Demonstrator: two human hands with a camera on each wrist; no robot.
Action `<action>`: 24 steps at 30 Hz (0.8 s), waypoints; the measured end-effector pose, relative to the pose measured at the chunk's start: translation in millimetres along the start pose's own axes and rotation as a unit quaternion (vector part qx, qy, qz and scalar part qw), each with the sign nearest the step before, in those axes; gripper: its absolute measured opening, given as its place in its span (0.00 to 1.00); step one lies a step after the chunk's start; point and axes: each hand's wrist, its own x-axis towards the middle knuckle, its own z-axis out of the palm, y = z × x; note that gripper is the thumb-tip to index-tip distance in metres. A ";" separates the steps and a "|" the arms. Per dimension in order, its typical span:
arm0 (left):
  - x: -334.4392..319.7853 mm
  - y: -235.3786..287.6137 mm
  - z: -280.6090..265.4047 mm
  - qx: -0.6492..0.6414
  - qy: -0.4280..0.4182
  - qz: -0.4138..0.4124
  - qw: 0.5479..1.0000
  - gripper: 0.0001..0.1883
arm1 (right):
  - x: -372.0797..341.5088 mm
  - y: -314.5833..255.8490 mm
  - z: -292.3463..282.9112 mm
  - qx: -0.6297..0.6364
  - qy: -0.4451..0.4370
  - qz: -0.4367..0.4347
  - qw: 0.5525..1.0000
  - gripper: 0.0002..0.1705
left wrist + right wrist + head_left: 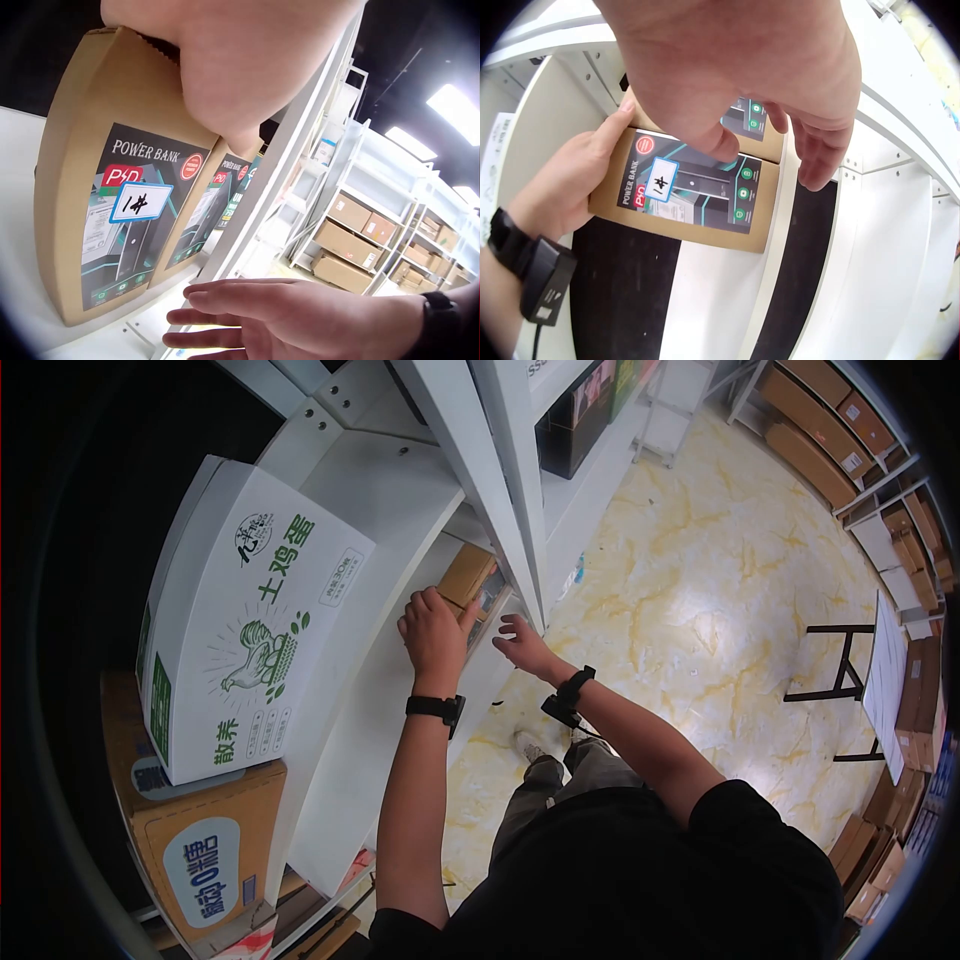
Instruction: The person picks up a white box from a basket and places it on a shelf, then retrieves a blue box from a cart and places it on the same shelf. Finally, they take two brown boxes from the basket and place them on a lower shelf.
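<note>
Two brown cardboard power bank boxes stand side by side on a white shelf. The nearer power bank box (71,165) carries a dark printed label and a handwritten white sticker; its front shows in the right wrist view too. Over its top end my left hand (435,635) grips it, with the thumb near the seam between the boxes. The neighbouring power bank box (468,575) touches it on the far side. My right hand (530,647) is held in front of the boxes, fingers loosely spread and holding nothing.
A white egg carton (270,630) stands on the shelf at left, above a brown carton (215,850). White shelf uprights (500,470) rise just beyond the power bank boxes. Shelving with cartons (820,430) lines the far side, and a white table (882,685) stands at right.
</note>
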 end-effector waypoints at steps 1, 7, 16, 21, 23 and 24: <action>-0.4 0.2 -0.8 0.000 0.005 0.003 1.000 0.34 | 0.8 1.8 -1.2 -0.012 -0.006 -0.005 1.000 0.36; -1.6 -0.4 -5.6 -0.008 0.010 -0.001 1.000 0.43 | -0.1 6.2 -5.0 -0.004 -0.005 -0.003 1.000 0.37; -51.4 -37.9 -43.5 -0.131 -0.024 -0.057 0.989 0.49 | -13.4 21.0 -21.5 0.028 0.005 0.023 0.999 0.36; -105.3 -52.9 -31.2 -0.285 -0.019 -0.099 0.953 0.41 | -24.7 40.7 -19.2 0.038 0.001 0.031 0.999 0.34; -134.7 -74.2 -7.1 -0.295 -0.049 -0.111 0.948 0.37 | -36.3 41.3 -17.2 0.029 -0.002 0.027 0.999 0.33; -150.6 -86.1 5.6 -0.303 -0.081 -0.124 0.941 0.33 | -43.4 40.5 -17.5 0.012 -0.014 0.028 0.999 0.33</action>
